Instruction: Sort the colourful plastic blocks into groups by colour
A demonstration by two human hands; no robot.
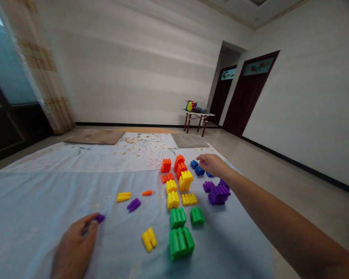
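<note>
Coloured toy blocks lie grouped by colour on a pale blue sheet [40, 201] on the floor. My right hand [213, 164] reaches far out, fingers curled over the blue blocks [197, 167]; whether it grips one I cannot tell. My left hand [75, 248] rests on the sheet near me, fingertips pinched on a small purple block [99, 218]. Orange blocks [174, 166], yellow blocks [180, 190], green blocks [180, 232] and purple blocks [218, 192] sit in a row between my arms.
Loose yellow [123, 197], purple [133, 204], orange [147, 192] and yellow [149, 239] blocks lie left of the groups. A small table [198, 116] with bags stands at the far wall by dark doors [247, 93]. Mats [94, 136] lie beyond the sheet; a curtain [37, 66] hangs left.
</note>
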